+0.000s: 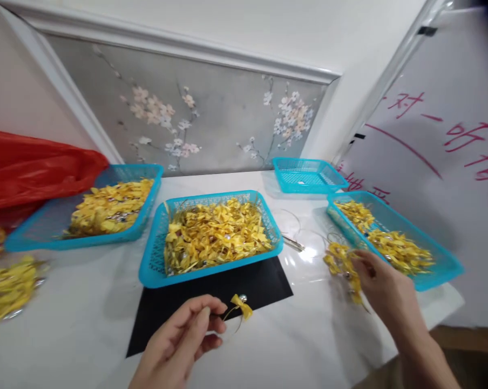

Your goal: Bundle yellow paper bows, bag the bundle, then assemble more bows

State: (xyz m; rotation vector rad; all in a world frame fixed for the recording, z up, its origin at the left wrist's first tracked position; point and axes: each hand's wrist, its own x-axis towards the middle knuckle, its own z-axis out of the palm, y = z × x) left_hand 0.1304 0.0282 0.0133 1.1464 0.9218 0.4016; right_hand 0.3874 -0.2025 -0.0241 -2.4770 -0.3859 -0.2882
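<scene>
Pinched in my left hand (187,335) is the thin cord of a small yellow ribbon bow (244,308), which has a shiny silver bead or bell beside its knot. The bow hangs out past the fingertips, over the edge of a black sheet (268,286). On the right, my right hand (381,286) has its thumb and fingers closed at a bunch of yellow bows (343,265), beside the right blue basket. The bunch appears held by its strings, though the exact grip is partly hidden by the fingers.
Blue baskets of yellow bows stand at the middle (211,272), left (106,240) and right (442,278). Another blue basket (309,189) sits at the back. Metal tweezers (293,243) lie near the middle one. Loose bows (11,289) and red plastic (37,167) are at left.
</scene>
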